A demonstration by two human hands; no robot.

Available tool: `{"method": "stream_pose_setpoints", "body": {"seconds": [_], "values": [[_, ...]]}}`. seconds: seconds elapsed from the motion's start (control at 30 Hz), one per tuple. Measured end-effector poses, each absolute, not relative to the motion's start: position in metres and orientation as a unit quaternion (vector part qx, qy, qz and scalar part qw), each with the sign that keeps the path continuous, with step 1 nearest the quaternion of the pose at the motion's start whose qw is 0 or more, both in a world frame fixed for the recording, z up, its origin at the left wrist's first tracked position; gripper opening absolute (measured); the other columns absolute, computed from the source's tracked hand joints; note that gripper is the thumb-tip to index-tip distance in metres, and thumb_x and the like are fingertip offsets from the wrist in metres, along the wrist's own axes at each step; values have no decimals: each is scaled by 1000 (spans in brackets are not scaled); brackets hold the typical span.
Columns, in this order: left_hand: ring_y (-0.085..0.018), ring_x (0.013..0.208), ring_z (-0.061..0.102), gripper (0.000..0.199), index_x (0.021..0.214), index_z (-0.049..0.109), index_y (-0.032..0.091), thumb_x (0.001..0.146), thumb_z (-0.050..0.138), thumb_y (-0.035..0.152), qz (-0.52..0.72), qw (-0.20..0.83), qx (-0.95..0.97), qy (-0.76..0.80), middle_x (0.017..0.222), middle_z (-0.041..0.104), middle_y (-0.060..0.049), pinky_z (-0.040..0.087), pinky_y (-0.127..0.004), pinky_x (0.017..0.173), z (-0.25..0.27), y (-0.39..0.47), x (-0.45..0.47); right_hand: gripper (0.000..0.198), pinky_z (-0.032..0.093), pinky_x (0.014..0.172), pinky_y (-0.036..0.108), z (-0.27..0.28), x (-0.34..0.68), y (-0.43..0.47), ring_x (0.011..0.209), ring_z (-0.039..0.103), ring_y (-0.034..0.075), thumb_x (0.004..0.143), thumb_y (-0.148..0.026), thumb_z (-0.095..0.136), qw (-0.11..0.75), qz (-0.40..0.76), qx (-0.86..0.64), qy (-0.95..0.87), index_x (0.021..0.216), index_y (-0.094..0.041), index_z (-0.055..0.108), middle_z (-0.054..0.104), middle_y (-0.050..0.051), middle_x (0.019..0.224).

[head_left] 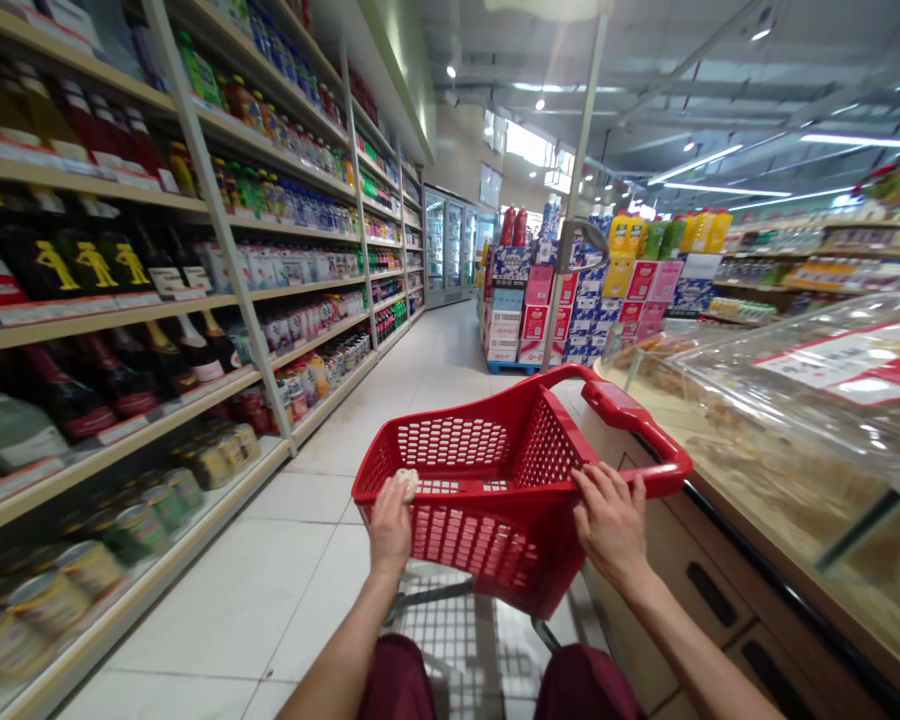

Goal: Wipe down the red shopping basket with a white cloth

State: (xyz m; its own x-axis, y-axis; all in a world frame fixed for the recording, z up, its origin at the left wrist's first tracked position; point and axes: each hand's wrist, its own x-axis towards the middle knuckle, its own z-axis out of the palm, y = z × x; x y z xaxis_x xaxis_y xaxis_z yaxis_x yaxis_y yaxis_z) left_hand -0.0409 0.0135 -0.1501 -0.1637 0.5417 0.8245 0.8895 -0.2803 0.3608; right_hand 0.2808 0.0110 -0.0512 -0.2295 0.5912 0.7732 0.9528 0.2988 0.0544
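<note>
A red plastic shopping cart (450,535) with mesh sides stands sideways in front of me, its basket holding nothing that I can see. My left hand (391,515) is at the near rim, closed on a small crumpled whitish cloth (407,483) pressed at the rim's inner side. Near the handle end, my right hand (611,515) has its fingers curled over the same rim, gripping the cart. The handle (649,430) rises just beyond that hand. Beneath the basket, part of the cart's metal frame (435,594) shows.
Tall shelves (300,265) of bottles and cans line the left. Clear-lidded bins (810,400) on a wooden counter (682,590) stand close on the right. Ahead, stacked boxes and bottles (540,300) surround a pole (581,140). The tiled aisle floor (285,560) runs between.
</note>
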Motion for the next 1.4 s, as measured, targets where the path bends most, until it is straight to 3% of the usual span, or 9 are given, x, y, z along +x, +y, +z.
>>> {"method": "stream_pose_setpoints", "body": {"seconds": [0.2,0.47,0.63,0.87,1.03,1.13,1.27,1.33,1.4], "values": [[-18,105,50,31,102,59,21,82,36,16,-479,123,-679,-542,108,59,-8,43,-37,90,-139,10,-7,32,16,100,46,-48,283,8,107,47,22,75,-17,42,328,-270,-502,-753,103,-19,58,60,7,109],[-16,72,55,28,79,64,22,74,39,11,-481,41,-629,-609,76,58,-3,50,-29,64,-193,-42,-30,32,15,100,46,-52,282,7,105,47,23,75,-19,43,339,-266,-503,-749,103,-19,58,60,7,107],[-20,94,51,29,96,59,20,75,40,13,-505,21,-593,-627,95,55,-7,42,-41,87,-173,-21,-39,29,15,101,46,-52,276,-1,106,48,23,75,-19,43,367,-247,-516,-734,99,-19,59,61,7,106],[-18,78,56,23,69,63,22,62,46,7,-514,-118,-621,-580,78,59,-3,50,-35,73,-177,-35,5,31,16,102,46,-47,285,7,108,48,22,75,-15,43,364,-234,-514,-741,100,-20,59,61,5,107],[-20,88,56,22,83,62,19,68,47,17,-542,-199,-593,-560,88,60,-7,45,-38,82,-142,-29,47,34,21,101,47,-60,259,-19,119,38,24,78,-21,43,400,-155,-497,-754,110,-18,54,46,10,126],[-21,92,58,30,94,61,16,74,46,33,-569,-348,-532,-522,95,63,-10,44,-37,85,-119,-37,80,46,37,95,35,-99,209,-50,120,38,20,81,-28,43,422,22,-473,-774,125,-17,40,40,11,131],[-22,103,54,58,102,60,13,78,30,57,-538,-662,-370,-368,106,62,-13,33,-38,97,-97,-53,87,49,39,94,40,-134,165,-64,122,35,24,79,-32,49,513,119,-516,-675,125,-16,40,43,14,128],[-22,106,53,59,102,60,13,80,26,56,-501,-621,-432,-421,107,62,-13,33,-39,98,-88,-49,67,36,41,93,40,-127,165,-54,117,42,22,81,-26,47,540,120,-468,-689,116,-19,49,49,11,123],[-20,108,51,48,104,58,15,83,27,45,-463,-448,-531,-551,109,61,-10,34,-38,97,-81,-37,38,25,42,93,39,-108,170,-37,115,45,19,82,-19,44,553,83,-393,-730,104,-21,57,53,9,118]]}}
